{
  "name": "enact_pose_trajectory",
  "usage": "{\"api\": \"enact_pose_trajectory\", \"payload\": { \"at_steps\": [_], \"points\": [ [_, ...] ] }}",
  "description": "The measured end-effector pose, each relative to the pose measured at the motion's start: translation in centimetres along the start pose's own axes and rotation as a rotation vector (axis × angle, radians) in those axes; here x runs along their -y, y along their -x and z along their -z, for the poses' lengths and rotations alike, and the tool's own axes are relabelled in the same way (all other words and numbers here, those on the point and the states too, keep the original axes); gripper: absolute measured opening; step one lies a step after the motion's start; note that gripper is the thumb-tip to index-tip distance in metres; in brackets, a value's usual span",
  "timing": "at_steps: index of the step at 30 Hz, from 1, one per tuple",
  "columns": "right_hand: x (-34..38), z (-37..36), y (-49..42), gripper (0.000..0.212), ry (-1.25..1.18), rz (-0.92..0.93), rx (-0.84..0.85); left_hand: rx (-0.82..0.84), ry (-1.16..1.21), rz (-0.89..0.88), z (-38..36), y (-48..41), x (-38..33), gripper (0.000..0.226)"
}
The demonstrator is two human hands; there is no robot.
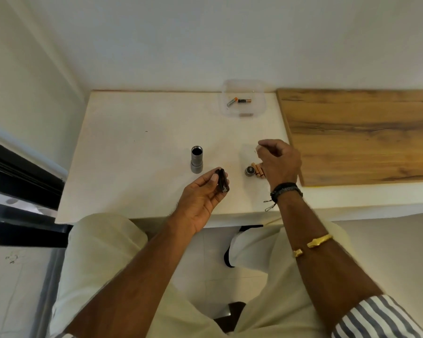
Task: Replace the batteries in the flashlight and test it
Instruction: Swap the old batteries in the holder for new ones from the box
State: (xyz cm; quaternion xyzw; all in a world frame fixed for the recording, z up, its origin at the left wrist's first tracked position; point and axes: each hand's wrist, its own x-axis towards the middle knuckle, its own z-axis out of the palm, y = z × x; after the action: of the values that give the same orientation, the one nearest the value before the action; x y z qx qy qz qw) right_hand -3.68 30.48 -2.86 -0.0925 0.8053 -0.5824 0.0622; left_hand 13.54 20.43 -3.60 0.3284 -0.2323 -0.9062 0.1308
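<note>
Two hands — left hand grips battery holder; flashlight body upright.

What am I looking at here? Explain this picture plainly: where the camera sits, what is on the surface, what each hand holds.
There is no machine. The one picture comes from a camera on a person's head, looking down at their bare hands. On the white table the grey flashlight body stands upright, its open end up. Its end cap lies by a few copper-coloured batteries. A clear plastic container at the back holds two more batteries. The left hand holds a dark battery holder. The right hand hovers over the loose batteries, fingers pinched; what it holds, if anything, is too blurred to tell.
</note>
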Motion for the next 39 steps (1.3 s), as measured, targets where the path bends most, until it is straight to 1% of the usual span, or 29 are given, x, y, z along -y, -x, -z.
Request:
{"api": "enact_pose_trajectory", "payload": {
  "at_steps": [5,11,16,20,26,30,34,37,39],
  "points": [
    [2.6,-3.2,-6.0,0.012,0.087,0.096,0.085,-0.016,0.023,0.014,-0.3,-1.0,0.3,0.025],
    [4.7,-8.0,-12.8,0.015,0.427,0.181,0.142,-0.053,0.024,0.038,0.1,-1.9,0.3,0.036],
    [5.2,-11.5,-15.9,0.016,0.73,0.188,0.226,-0.055,0.028,0.06,0.1,-2.1,0.5,0.034],
    [4.9,-13.3,-16.5,0.024,0.857,0.141,0.261,-0.052,0.053,0.063,0.2,-2.1,0.5,0.035],
    [4.5,-14.3,-16.9,0.024,0.882,0.084,0.197,-0.036,0.045,0.057,0.0,-2.0,0.3,0.038],
    [4.7,-14.2,-16.9,0.031,0.902,0.056,0.199,-0.053,0.047,0.048,-0.1,-1.7,0.1,0.038],
    [5.1,-13.8,-16.9,0.031,0.851,0.024,0.167,-0.06,0.047,0.048,-0.1,-1.6,0.0,0.037],
    [5.2,-13.3,-16.9,0.025,0.832,0.037,0.194,-0.061,0.04,0.046,-0.2,-1.5,-0.2,0.038],
    [5.2,-12.9,-16.9,0.026,0.845,0.054,0.228,-0.066,0.041,0.043,-0.2,-1.4,-0.1,0.039]
  ]
}}
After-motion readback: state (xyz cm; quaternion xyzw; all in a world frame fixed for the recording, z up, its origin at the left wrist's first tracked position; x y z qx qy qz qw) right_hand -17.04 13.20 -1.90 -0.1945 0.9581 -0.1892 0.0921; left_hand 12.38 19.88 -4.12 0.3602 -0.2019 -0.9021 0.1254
